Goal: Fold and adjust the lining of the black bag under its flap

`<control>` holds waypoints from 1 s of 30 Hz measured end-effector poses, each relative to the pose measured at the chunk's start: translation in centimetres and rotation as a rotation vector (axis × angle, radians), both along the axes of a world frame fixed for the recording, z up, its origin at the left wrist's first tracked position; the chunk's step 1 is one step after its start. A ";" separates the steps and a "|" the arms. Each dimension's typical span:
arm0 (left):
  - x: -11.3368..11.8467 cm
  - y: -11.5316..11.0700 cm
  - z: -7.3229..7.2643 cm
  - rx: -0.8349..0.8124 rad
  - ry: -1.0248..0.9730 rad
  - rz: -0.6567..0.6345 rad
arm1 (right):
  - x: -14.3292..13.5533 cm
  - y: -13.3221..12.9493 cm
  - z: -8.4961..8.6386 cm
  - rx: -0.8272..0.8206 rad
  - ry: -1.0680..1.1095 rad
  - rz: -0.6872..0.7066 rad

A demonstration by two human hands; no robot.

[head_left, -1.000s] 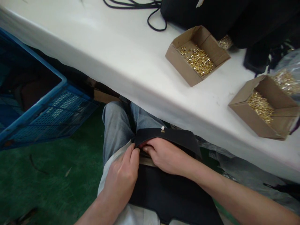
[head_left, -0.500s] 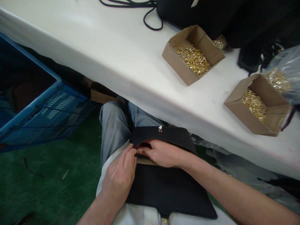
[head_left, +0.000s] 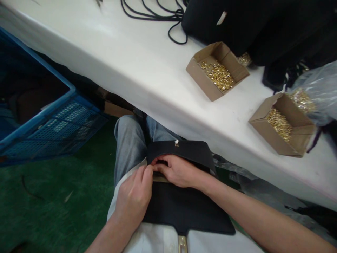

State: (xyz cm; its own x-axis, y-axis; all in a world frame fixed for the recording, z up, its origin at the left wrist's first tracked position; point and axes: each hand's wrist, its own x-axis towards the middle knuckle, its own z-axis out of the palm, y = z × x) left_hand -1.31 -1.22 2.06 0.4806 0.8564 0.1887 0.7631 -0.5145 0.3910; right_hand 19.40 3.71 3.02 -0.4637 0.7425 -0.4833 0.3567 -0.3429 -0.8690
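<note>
Left hand [head_left: 135, 191] pinches black bag's [head_left: 181, 147] edge, fingers nearly closed; right hand [head_left: 177, 170] curls partly inside, fingertips hidden, grip can't tell.

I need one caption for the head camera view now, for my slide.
Both hands work at a black bag beside a white table.

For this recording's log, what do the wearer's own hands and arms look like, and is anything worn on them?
The left hand and right hand are ungloved, with no ring in sight, though some fingertips are hidden. No sleeve, watch or bracelet shows on the left forearm or right forearm.
</note>
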 end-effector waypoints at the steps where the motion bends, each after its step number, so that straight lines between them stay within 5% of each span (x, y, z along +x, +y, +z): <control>1: 0.0 -0.1 0.0 0.001 0.003 0.003 | -0.1 0.0 -0.1 0.007 0.000 0.000; 11: -0.2 -2.2 -0.5 -0.138 -0.089 0.056 | -0.8 -0.4 0.9 0.003 -0.028 0.048; 18: 1.3 1.4 -0.6 -0.230 -0.227 -0.296 | 2.4 -2.2 3.6 -0.014 -0.149 -0.135; 23: 2.1 3.2 -1.4 -0.262 -0.148 -0.337 | 3.2 -2.6 2.2 -0.023 -0.068 -0.232; 30: 1.3 0.9 -1.8 -0.323 -0.227 -0.191 | 2.5 -2.8 1.2 -0.047 0.003 -0.170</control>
State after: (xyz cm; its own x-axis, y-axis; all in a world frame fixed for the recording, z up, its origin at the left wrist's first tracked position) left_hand 0.04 -0.31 0.26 0.6136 0.7884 0.0448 0.5425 -0.4620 0.7016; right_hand 21.89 0.95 4.17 -0.3349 0.7871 -0.5180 0.2871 -0.4384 -0.8517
